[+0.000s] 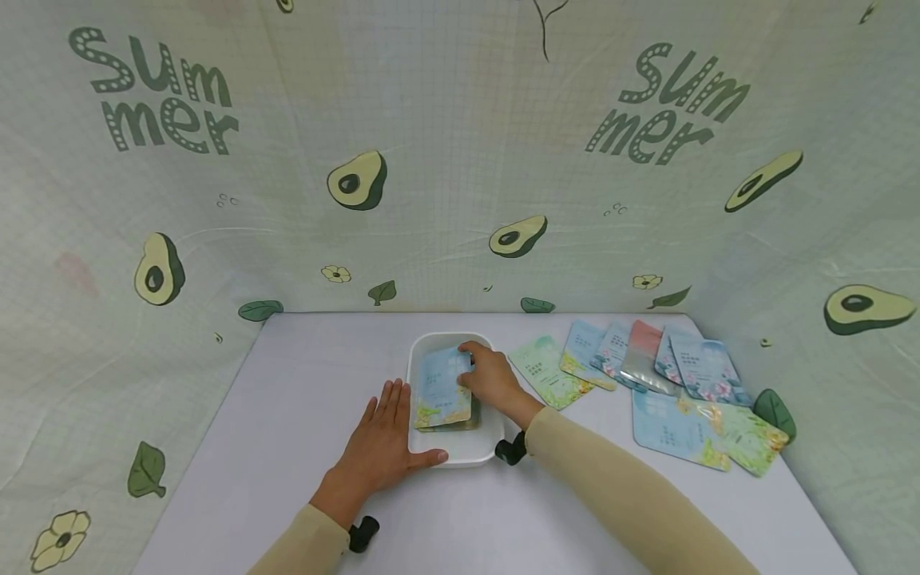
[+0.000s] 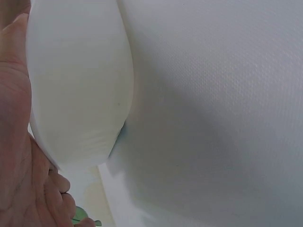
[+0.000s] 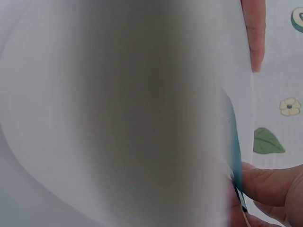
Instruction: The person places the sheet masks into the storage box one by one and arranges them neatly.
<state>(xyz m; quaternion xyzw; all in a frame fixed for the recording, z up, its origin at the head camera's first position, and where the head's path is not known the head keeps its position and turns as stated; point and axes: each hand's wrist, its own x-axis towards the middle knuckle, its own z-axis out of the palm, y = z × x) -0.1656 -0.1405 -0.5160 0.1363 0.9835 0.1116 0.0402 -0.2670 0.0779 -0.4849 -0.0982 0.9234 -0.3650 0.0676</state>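
A white plastic tray (image 1: 470, 449) stands in the middle of the table with a light blue flat sachet (image 1: 437, 387) in it, floral print at its lower end. Beneath that sachet, the edge of another shows. My right hand (image 1: 497, 385) pinches the blue sachet by its right edge, thumb and fingers at its upper right. In the right wrist view the sachet (image 3: 234, 142) is seen edge-on between thumb and fingers. My left hand (image 1: 384, 443) rests with straight fingers along the tray's left side, thumb at its near rim. The left wrist view shows the palm against the tray wall (image 2: 80, 85).
Right of the tray lie several loose sachets: a green one (image 1: 542, 371), blue ones such as this floral sachet (image 1: 707, 367), and a pink and silver one (image 1: 645, 343). A patterned cloth (image 1: 446, 120) hangs behind the white table (image 1: 309, 383).
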